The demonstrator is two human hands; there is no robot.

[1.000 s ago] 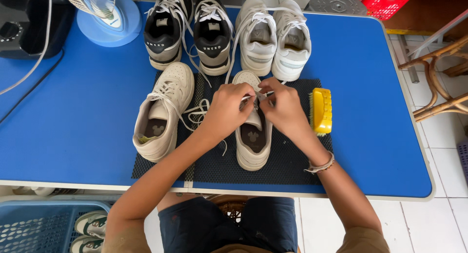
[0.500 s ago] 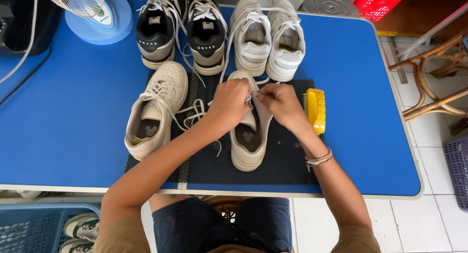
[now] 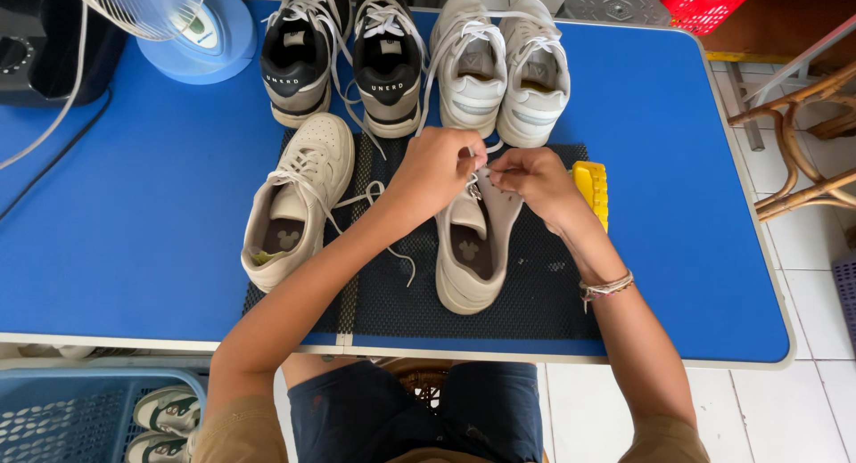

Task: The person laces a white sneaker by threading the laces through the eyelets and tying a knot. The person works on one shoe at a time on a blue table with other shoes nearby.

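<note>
A beige sneaker (image 3: 473, 249) lies on a black mesh mat (image 3: 535, 294) in the middle of a blue table (image 3: 134, 231), heel toward me. Both hands meet over its laced front. My left hand (image 3: 437, 164) pinches a white lace at the eyelets. My right hand (image 3: 530, 180) pinches the lace and the edge of the shoe's upper beside it. The shoe's toe is hidden under the hands. Its mate (image 3: 294, 200) lies to the left, laces loose across the mat.
A black-and-grey pair (image 3: 343, 57) and a white pair (image 3: 504, 66) of sneakers stand at the table's far edge. A yellow brush (image 3: 591, 188) lies right of my hand. A fan base (image 3: 201, 35) is far left. A blue basket (image 3: 80, 414) with shoes sits below left; a rattan chair (image 3: 802, 142) stands right.
The view has shifted slightly. Both hands stay on the beige sneaker's laces, working at the same spot with small finger movements.
</note>
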